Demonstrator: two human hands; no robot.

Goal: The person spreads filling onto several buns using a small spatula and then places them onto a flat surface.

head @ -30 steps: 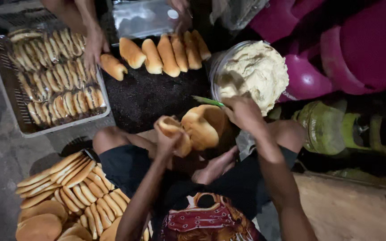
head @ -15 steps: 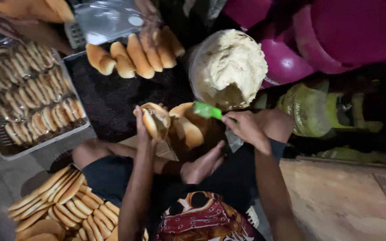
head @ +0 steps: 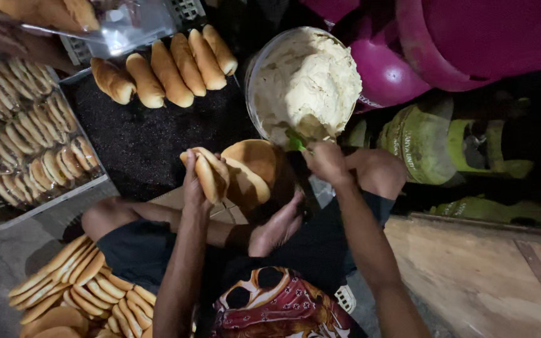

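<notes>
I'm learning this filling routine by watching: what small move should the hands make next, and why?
Probably lift the green spreader out of the tub of pale cream and bring it to the split bun. The right hand has the spreader's tip in the cream at the tub's near edge, while the left hand holds the bun raised beside it, apart from the spreader.

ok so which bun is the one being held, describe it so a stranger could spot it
Start at the big bowl of pale cream at top centre, then drop down and left to the seated person's raised left hand. The held bun sits in that hand, a long golden roll. Unlike the row of buns lying on the dark mat, it is lifted up.
</notes>
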